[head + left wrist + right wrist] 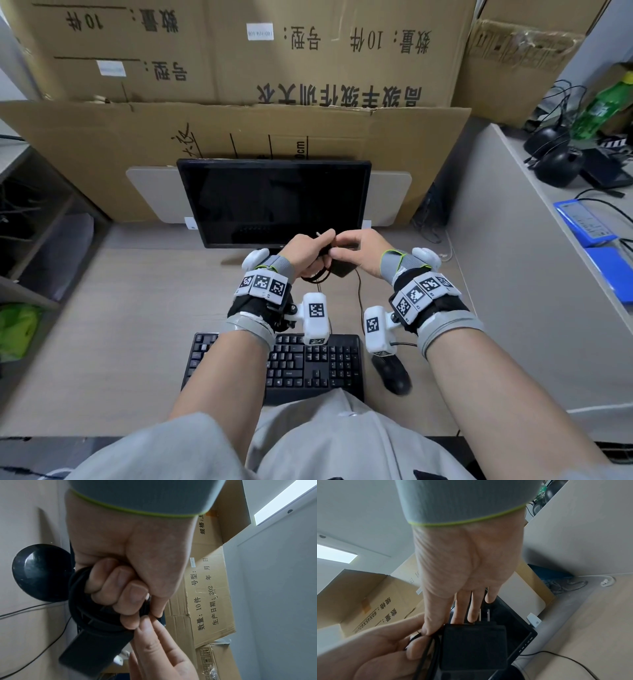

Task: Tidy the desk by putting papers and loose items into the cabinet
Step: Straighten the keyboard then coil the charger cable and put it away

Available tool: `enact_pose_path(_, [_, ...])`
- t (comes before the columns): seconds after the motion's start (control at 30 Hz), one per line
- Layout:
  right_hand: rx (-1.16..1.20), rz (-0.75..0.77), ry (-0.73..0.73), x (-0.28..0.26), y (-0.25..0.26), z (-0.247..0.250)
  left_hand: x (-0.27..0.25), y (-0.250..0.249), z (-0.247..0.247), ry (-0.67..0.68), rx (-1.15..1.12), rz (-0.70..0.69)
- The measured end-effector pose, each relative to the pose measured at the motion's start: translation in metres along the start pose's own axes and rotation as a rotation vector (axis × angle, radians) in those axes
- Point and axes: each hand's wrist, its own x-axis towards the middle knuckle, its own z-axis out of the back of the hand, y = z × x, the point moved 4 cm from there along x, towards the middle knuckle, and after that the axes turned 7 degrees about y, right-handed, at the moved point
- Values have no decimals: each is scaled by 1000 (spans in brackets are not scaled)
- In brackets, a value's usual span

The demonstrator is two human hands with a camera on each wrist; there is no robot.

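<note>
A black power adapter (473, 646) with its coiled cord (80, 601) is held above the desk (113, 342), in front of the dark monitor (274, 202) and beyond the keyboard (301, 366). The loops of cord are clamped in the left hand (306, 255), whose fingers (118, 582) are curled tightly round them. The adapter body hangs just below that fist, its long axis running downward and toward the person, its two metal prongs (483, 615) pointed away toward the monitor. The right hand (359, 253) is set just beside the left, touching it; its thumb and forefinger are pinched on a strand of cord at the top of the bundle, while its other fingers are held loosely straight behind the adapter. The bundle is thus carried mainly by the left hand, which is the nearer one. The cord end is judged to be in the course of being tucked in before the adapter is taken to the cabinet, which cannot be made out for certain in these views. A mouse (392, 373) lies right of the keyboard.
</note>
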Motion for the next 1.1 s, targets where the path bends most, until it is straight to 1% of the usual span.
enact_pose_path(0.1, [-129,-41,24,1,0,-3,0,0,1,-76,26,56])
enact_pose_path(0.17, [-192,-79,50,1,0,-7,2,-2,7,-198,38,63])
enact_pose_path(0.27, [-142,-110,99,1,-3,-15,5,-7,20,-400,86,23])
enact_pose_path(0.33, [-101,-97,97,-1,0,-18,3,-10,23,-457,102,-9])
enact_pose_path(0.37, [-68,-85,83,-2,1,-17,3,-12,23,-456,118,-32])
enact_pose_path(0.47, [53,-49,63,-3,5,-14,2,-17,23,-396,229,-88])
enact_pose_path(0.6, [33,-17,69,-3,6,-14,5,-23,28,-370,357,-121])
enact_pose_path(0.67, [47,8,47,-3,8,-14,8,-25,28,-357,377,-143])
enact_pose_path(0.7, [59,24,38,-3,10,-13,10,-22,28,-340,320,-154])
enact_pose_path(0.77, [74,20,-9,-1,8,-8,14,-17,27,-301,59,-202])
enact_pose_path(0.83, [107,3,-101,0,3,0,12,-14,27,-258,-239,-239])
enact_pose_path(0.87, [132,-9,-159,1,-2,5,11,-11,27,-229,-307,-232])
enact_pose_path(0.93, [173,-21,-261,4,-8,12,8,-6,23,-119,-338,-191])
enact_pose_path(1.0, [230,-21,-332,6,-10,16,5,0,14,-14,-354,-200])
enact_pose_path(1.07, [310,-19,-360,7,-9,16,4,3,8,-7,-383,-267])
enact_pose_path(1.1, [338,-13,-358,7,-7,15,4,3,8,-48,-384,-298])
